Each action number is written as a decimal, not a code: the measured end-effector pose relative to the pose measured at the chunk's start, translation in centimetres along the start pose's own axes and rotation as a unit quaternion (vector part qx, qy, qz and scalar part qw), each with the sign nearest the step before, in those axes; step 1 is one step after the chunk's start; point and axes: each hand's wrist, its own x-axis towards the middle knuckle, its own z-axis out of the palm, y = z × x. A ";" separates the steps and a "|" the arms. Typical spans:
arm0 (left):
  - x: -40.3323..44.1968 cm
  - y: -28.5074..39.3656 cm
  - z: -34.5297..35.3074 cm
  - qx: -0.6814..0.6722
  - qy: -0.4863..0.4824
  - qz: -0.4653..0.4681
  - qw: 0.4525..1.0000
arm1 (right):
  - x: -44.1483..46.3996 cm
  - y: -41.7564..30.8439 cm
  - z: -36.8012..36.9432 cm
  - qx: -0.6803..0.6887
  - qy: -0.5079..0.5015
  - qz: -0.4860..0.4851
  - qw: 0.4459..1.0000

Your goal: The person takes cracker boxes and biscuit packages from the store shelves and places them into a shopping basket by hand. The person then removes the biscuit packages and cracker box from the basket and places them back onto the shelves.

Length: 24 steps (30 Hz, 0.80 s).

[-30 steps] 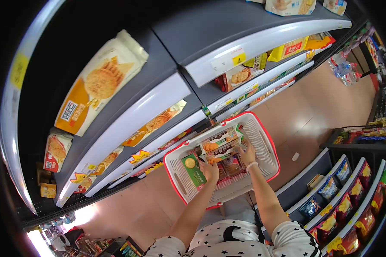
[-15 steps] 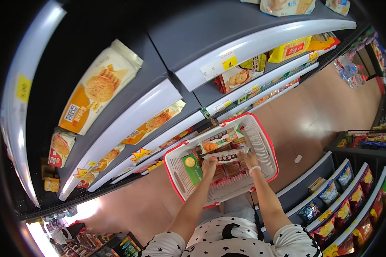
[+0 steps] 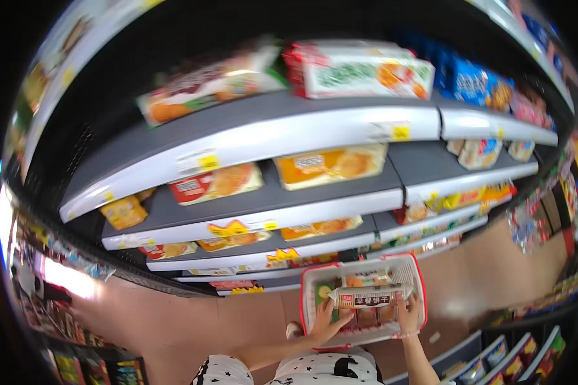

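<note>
A long packet of breakfast biscuits (image 3: pixel 371 298), white and brown with Chinese print, lies across the top of a shopping basket's contents. The basket (image 3: pixel 421 282) is white with a red rim. My left hand (image 3: pixel 326 323) is at the packet's left end, fingers against it and thumb below. My right hand (image 3: pixel 408 316), with a bracelet at the wrist, grips the right end. Beneath the packet are several brown packs (image 3: pixel 367 317). Behind it lies another light packet with biscuits pictured (image 3: pixel 366 280), and a green pack (image 3: pixel 325 292) shows at the left.
Tiered shelves (image 3: pixel 250 147) curve in front, holding a red-and-white box (image 3: pixel 366 78), an orange biscuit pack (image 3: pixel 332 165), a red biscuit pack (image 3: pixel 217 183) and blue packs (image 3: pixel 478 86). Another rack with snack bags (image 3: pixel 494 353) stands at the lower right. Bottles (image 3: pixel 526 228) stand on the floor at right.
My view has swung left and up toward the shelves, so the basket appears lower and farther right. The biscuit packet looks raised closer to me, with both hands still at its ends.
</note>
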 end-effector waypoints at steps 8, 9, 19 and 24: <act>5.0 10.4 -17.6 -0.121 0.435 0.421 0.787 | -7.2 -23.4 11.0 0.083 0.061 -0.440 0.892; 5.6 12.7 -20.3 -0.126 0.473 0.432 0.757 | -7.9 -26.8 12.0 0.097 0.059 -0.479 0.870; 10.8 25.8 -39.0 0.299 0.559 0.425 0.646 | -3.9 -45.5 19.0 0.045 0.186 -0.573 0.797; 12.1 25.9 -39.4 0.291 0.542 0.390 0.685 | -2.1 -45.7 19.8 -0.033 0.189 -0.547 0.815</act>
